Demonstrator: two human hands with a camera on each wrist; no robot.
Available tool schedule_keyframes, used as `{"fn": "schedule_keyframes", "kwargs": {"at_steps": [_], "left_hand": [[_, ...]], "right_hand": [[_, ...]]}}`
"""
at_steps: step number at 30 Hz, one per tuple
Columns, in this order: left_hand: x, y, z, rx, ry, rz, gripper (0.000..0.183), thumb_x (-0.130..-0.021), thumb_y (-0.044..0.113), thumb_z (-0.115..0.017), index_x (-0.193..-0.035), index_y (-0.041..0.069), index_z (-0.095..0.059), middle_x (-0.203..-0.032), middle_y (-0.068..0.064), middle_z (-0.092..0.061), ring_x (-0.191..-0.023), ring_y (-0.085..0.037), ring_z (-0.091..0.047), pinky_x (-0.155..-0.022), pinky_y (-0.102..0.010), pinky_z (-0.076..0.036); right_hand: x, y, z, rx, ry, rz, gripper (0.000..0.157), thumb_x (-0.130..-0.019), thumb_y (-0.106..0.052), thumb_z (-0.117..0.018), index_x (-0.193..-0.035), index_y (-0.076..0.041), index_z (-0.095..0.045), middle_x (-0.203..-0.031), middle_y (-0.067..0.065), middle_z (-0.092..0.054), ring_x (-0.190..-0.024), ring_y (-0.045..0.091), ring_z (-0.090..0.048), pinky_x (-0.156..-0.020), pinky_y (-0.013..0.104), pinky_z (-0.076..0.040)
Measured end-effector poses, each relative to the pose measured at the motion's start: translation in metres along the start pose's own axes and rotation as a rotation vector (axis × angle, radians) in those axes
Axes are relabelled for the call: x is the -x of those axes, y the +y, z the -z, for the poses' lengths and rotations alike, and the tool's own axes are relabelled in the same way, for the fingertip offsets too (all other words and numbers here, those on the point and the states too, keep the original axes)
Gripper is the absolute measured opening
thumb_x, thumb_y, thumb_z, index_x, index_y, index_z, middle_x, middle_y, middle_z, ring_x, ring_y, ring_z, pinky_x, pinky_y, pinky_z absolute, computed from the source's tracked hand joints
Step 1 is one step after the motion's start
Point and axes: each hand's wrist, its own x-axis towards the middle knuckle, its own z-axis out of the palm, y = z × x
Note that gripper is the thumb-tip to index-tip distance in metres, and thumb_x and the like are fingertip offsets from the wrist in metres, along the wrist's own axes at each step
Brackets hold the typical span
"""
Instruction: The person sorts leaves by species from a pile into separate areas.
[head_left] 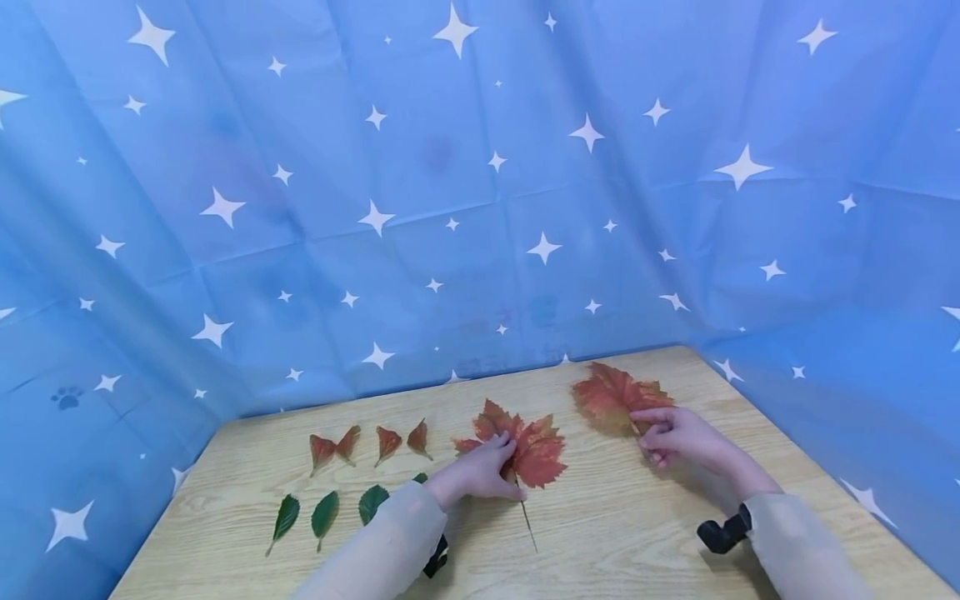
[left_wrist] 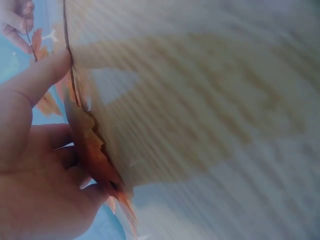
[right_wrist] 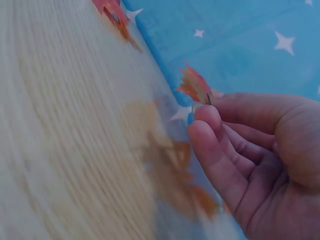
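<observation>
In the head view a red maple-shaped leaf [head_left: 542,454] with a long thin stem [head_left: 529,525] lies near the middle of the table. My left hand [head_left: 483,471] rests on it, fingers extended over the blade and the thumb touching the stem, as the left wrist view also shows. Farther right is a second large red leaf [head_left: 618,392], its edge turning yellowish. My right hand [head_left: 686,437] pinches this leaf's stem between thumb and fingertips. From the right wrist view, the leaf [right_wrist: 195,86] appears raised off the tabletop, partly hidden behind the fingers.
Several small red leaves [head_left: 388,443] form a row on the table's left half. In front of them lie several green leaves [head_left: 325,515], one partly covered by my left sleeve [head_left: 393,533]. A blue curtain [head_left: 480,192] with white stars hangs behind the wooden table [head_left: 600,542].
</observation>
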Motion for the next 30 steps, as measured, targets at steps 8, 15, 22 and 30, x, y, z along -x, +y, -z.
{"fn": "schedule_keyframes", "kwargs": {"at_steps": [8, 15, 22, 30], "left_hand": [[0.000, 0.000, 0.000, 0.000, 0.000, 0.001, 0.087, -0.081, 0.038, -0.078, -0.150, 0.007, -0.036, -0.158, -0.010, -0.024, -0.145, -0.029, -0.020, -0.113, -0.044, -0.025], [0.001, 0.001, 0.000, 0.010, 0.005, 0.006, 0.087, -0.080, 0.039, -0.079, -0.150, 0.007, -0.037, -0.158, -0.010, -0.025, -0.144, -0.028, -0.021, -0.112, -0.045, -0.026], [0.000, -0.001, -0.002, 0.010, 0.013, 0.008, 0.087, -0.079, 0.039, -0.080, -0.149, 0.007, -0.038, -0.157, -0.010, -0.026, -0.144, -0.028, -0.022, -0.112, -0.044, -0.026], [0.000, -0.002, -0.001, 0.020, 0.007, 0.008, 0.087, -0.080, 0.038, -0.079, -0.150, 0.007, -0.037, -0.158, -0.010, -0.024, -0.144, -0.027, -0.021, -0.112, -0.044, -0.026]], "right_hand": [[0.018, -0.017, -0.004, 0.108, -0.015, 0.023, 0.060, -0.092, -0.005, -0.063, -0.141, 0.017, -0.035, -0.079, 0.025, -0.062, -0.062, 0.022, -0.059, -0.057, 0.037, -0.055], [0.023, -0.012, -0.015, 0.118, -0.063, 0.018, 0.061, -0.090, -0.003, -0.063, -0.139, 0.020, -0.034, -0.081, 0.018, -0.064, -0.062, 0.021, -0.060, -0.056, 0.036, -0.054], [0.021, -0.003, -0.025, 0.202, -0.049, 0.034, 0.057, -0.087, 0.000, -0.064, -0.133, 0.023, -0.039, -0.072, 0.013, -0.062, -0.059, 0.023, -0.060, -0.055, 0.036, -0.055], [0.021, -0.007, -0.033, 0.362, 0.008, 0.037, 0.055, -0.083, 0.000, -0.068, -0.128, 0.022, -0.046, -0.063, 0.007, -0.058, -0.053, 0.023, -0.058, -0.047, 0.034, -0.053]]}}
